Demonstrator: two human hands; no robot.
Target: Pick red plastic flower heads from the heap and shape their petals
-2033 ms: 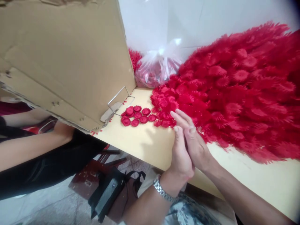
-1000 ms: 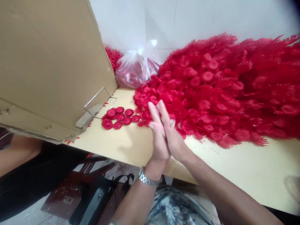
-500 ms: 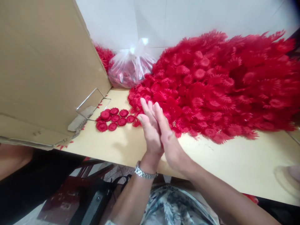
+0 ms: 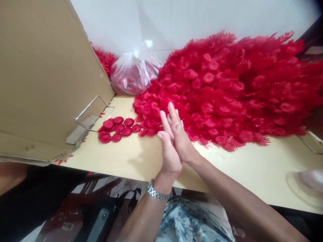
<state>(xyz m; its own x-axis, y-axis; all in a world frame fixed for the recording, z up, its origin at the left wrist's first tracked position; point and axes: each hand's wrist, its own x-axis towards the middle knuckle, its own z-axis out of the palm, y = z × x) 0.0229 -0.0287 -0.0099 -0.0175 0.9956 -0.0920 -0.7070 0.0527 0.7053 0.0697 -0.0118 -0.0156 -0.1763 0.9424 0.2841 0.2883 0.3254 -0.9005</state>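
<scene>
My left hand (image 4: 169,151), with a metal-band watch (image 4: 158,192) on the wrist, is pressed palm to palm against my right hand (image 4: 182,141). The fingers of both hands are stretched out and point away from me. Whatever may lie between the palms is hidden; no object shows there. Just beyond the fingertips spreads a large heap of red flower-shaped pieces (image 4: 209,97) with fringed edges. To the left of my hands, a small group of round red flower pieces (image 4: 118,128) lies flat on the pale tabletop (image 4: 121,156).
A tall cardboard sheet (image 4: 42,74) stands at the left, with a bent metal wire stand (image 4: 87,111) at its foot. Behind sits a tied clear plastic bag (image 4: 135,75) holding reddish pieces. A pale rounded object (image 4: 313,179) lies at the right edge. A person's dark clothing (image 4: 47,201) shows lower left.
My hands stay palm to palm and have slid against each other, the left fingers showing slightly lower. The view has shifted a little to the right.
</scene>
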